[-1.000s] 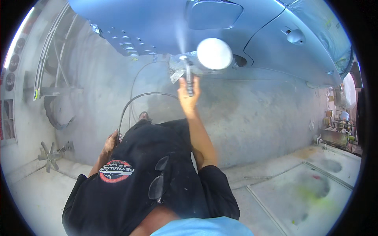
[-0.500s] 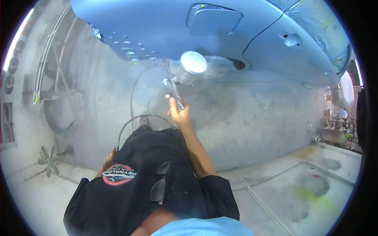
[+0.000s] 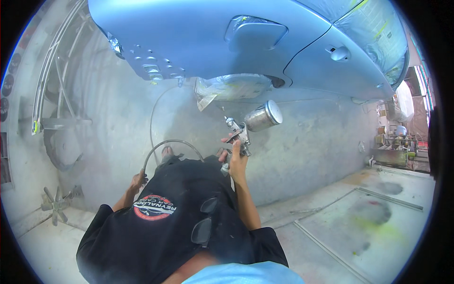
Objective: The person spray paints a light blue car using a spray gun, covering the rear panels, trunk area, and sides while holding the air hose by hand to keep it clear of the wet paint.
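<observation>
My right hand (image 3: 238, 161) is wrapped round the handle of a metal spray gun (image 3: 240, 133). The gun is tipped on its side, its silver paint cup (image 3: 263, 116) sticking out to the right. Ahead of it, apart from the gun, stands the pale blue car body (image 3: 198, 42) with a fuel flap (image 3: 257, 35) and a door handle (image 3: 339, 53). My left hand (image 3: 136, 182), beside my left hip, is closed round a dark air hose (image 3: 165, 142) that arcs across in front of me.
Masking film covers the wheel (image 3: 236, 87) and the car windows (image 3: 373, 33). A metal frame (image 3: 59, 90) leans at the left wall. Near the lower left is a fan-like bladed thing (image 3: 56, 205). Shelves with cans (image 3: 397, 146) stand at the far right. The hose trails along the floor.
My right hand has drawn the spray gun back from the car, rightward and nearer me. The gun has turned so its cup points right. My left hand has risen slightly with the hose.
</observation>
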A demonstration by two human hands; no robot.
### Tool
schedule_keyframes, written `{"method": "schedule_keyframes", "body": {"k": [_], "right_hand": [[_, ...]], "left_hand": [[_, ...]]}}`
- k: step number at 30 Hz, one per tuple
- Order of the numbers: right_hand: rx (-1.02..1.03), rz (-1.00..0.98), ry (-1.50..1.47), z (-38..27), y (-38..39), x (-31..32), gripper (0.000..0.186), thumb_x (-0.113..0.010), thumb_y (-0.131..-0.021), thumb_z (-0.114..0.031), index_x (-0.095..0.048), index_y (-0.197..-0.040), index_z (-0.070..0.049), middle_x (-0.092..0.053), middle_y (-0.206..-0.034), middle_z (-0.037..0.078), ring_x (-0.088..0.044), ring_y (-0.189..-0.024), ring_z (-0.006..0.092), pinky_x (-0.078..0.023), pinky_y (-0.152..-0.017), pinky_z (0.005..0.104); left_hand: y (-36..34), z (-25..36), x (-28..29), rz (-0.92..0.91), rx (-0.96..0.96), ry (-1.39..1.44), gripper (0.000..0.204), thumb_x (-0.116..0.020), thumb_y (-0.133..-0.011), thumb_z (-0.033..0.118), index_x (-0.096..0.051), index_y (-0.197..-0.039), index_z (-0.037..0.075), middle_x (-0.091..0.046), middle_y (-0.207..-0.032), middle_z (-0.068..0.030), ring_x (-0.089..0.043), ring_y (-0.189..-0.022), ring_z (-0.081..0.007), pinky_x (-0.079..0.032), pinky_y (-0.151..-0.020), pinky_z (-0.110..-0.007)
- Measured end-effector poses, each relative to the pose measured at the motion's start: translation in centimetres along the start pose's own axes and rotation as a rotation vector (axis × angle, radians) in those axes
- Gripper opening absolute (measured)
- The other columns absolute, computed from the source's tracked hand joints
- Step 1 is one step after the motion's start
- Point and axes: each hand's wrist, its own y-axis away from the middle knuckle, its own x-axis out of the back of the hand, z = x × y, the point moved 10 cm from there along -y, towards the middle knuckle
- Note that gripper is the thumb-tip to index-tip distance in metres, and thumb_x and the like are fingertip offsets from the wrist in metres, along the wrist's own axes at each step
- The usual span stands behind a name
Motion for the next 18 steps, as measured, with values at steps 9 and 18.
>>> {"method": "schedule_keyframes", "body": {"k": [9,18], "right_hand": [[0.007,-0.038,0.037,-1.5,0.7,-1.7,0.053,-0.040,-0.103,-0.049,-0.048,-0.129,-0.004,-0.063,-0.115,0.012,-0.059,-0.059,0.0126,-0.046,-0.047,0.0240],[-0.002,0.016,-0.032,-2.8,0.9,-2.4,0.035,-0.046,-0.104,-0.033,-0.054,-0.123,-0.005,-0.066,-0.103,0.008,-0.053,-0.052,0.0100,-0.042,-0.044,0.0243]], "left_hand": [[-4.1,0.7,0.6,-0.031,-0.052,-0.104,0.075,-0.044,-0.092,0.067,-0.062,-0.112,-0.003,-0.063,-0.084,-0.0103,-0.055,-0.072,-0.0185,-0.042,-0.058,-0.034],[-6.1,14.3,-4.4,-0.148,-0.207,0.112,0.068,-0.041,-0.094,0.062,-0.063,-0.121,0.003,-0.063,-0.101,-0.0089,-0.056,-0.085,-0.0188,-0.045,-0.069,-0.036]]}}
